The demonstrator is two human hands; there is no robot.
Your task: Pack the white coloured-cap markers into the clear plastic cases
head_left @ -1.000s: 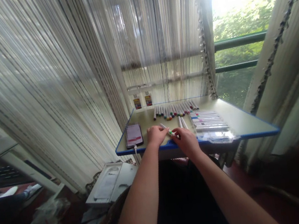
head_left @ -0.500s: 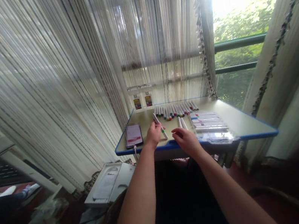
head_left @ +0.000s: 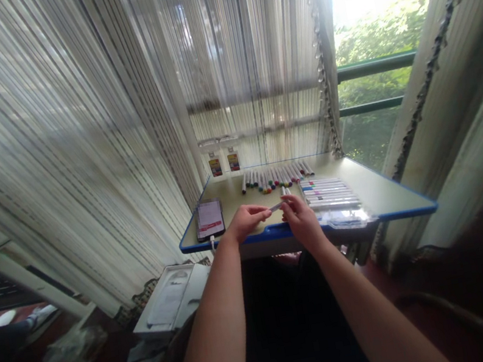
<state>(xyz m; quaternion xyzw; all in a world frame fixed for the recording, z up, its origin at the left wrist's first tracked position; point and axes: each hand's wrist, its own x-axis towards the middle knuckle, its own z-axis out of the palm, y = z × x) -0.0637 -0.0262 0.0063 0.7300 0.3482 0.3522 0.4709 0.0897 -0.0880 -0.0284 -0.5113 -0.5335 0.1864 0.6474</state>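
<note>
A slim white marker (head_left: pixel 276 206) lies crosswise between my hands above the desk. My right hand (head_left: pixel 299 221) pinches it, and the fingertips of my left hand (head_left: pixel 248 222) hold its other end. Beyond them, a row of several colour-capped markers (head_left: pixel 275 178) lies side by side on the beige desktop (head_left: pixel 243 193). Two loose white markers (head_left: pixel 285 192) sit just beyond my right hand. Further right, more markers lie in a clear plastic case (head_left: pixel 329 194).
A phone (head_left: pixel 208 219) with a cable and a censored label lies at the desk's left. Two small bottles (head_left: pixel 224 163) stand against the back. Long striped curtains (head_left: pixel 247 50) hang behind, beside a railed window (head_left: pixel 374 90). A white box (head_left: pixel 171 298) sits below left.
Half a second ago my left hand held the marker alone, tilted upright, with my right hand apart. Now the marker lies nearly level and my right hand has closed on it.
</note>
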